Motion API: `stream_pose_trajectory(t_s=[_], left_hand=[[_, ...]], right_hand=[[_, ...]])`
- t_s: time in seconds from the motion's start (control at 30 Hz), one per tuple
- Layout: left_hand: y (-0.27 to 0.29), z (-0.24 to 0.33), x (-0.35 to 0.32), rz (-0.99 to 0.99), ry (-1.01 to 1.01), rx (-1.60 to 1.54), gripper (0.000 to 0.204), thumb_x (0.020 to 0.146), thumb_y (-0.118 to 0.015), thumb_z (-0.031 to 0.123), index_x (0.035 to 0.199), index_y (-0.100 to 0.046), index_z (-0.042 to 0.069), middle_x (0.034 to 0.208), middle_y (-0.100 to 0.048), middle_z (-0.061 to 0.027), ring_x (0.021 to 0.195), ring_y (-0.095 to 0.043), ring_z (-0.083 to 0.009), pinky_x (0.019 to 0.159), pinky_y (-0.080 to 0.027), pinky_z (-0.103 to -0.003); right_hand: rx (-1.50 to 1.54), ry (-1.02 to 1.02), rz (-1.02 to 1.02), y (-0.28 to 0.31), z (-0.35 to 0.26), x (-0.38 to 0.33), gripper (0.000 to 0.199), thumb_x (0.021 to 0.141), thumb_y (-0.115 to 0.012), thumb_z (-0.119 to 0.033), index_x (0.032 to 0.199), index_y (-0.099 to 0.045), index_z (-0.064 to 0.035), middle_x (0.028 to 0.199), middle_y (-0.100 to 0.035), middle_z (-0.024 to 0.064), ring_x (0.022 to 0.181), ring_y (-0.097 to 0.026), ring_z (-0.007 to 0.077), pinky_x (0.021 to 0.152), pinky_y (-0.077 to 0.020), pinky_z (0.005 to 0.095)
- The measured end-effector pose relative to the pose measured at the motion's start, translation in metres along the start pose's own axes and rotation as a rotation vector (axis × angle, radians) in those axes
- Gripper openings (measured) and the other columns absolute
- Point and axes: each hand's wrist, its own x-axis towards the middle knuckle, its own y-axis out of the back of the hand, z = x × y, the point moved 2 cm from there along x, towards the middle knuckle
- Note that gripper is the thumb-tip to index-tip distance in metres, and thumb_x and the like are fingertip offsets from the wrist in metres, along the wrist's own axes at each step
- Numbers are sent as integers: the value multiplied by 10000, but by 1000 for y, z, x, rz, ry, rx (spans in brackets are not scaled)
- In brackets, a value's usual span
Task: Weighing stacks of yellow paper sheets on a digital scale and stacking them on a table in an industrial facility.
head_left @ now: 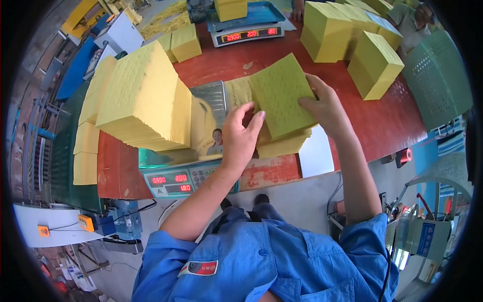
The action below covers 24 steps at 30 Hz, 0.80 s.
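Observation:
A bundle of yellow-green paper sheets [282,95], stamped with rows of small marks, is tilted up in front of me. My right hand [327,103] grips its right edge, thumb on the face and fingers behind. At the bundle's left edge is my left hand [242,133], thumb and fingers apart and holding nothing I can see. Beneath the tilted bundle lies a lower stack of yellow paper [284,145] on the red table. To the left, a tall stack of yellow paper [146,100] stands on the metal pan of a digital scale [176,182] with lit red digits.
A second scale [246,34] carries another paper stack at the far side of the red table [387,123]. Several yellow stacks [327,32] stand far right, near a person [412,22] and a green perforated chair back [437,80]. A white sheet [316,153] lies by the near edge.

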Motion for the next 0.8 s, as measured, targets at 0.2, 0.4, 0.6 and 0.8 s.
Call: stream_pose_trajectory(t_s=[0.2, 0.4, 0.6, 0.8], left_hand=[[-11, 4, -1, -51, -101, 335, 552, 912, -683, 265, 1273, -528, -123, 1271, -559, -296, 1202, -541, -394, 1043, -418, -419], [-19, -5, 0, -137, 24, 182, 592, 951, -594, 238, 1369, -421, -145, 1370, -503, -306, 1290, -494, -383, 1090, -380, -409], [-28, 4, -3, -158, 253, -367, 583, 1014, -501, 120, 1529, -274, -31, 1451, -486, -132, 1301, -475, -186, 1109, -352, -316], [-22, -13, -4, -109, 120, -169, 623, 984, -476, 124, 1510, -222, -92, 1492, -405, -275, 1372, -421, -327, 1148, -310, -367]], right_hand=[[-534, 47, 130, 3, -2, -6, 499, 871, -630, -109, 1352, -529, -18, 1217, -651, 194, 1063, -658, 292, 912, -501, 366], [-662, -16, 130, 20, 28, -9, 430, 918, -626, -267, 1284, -578, -46, 1033, -705, 164, 945, -681, 333, 815, -523, 417], [-722, -14, 163, 3, 18, -23, 385, 939, -589, -288, 1250, -593, -60, 826, -701, 191, 824, -686, 368, 738, -522, 447], [-973, 124, 235, -19, 21, -37, 381, 934, -570, -261, 1276, -544, -94, 770, -689, 195, 755, -687, 379, 681, -526, 488]])
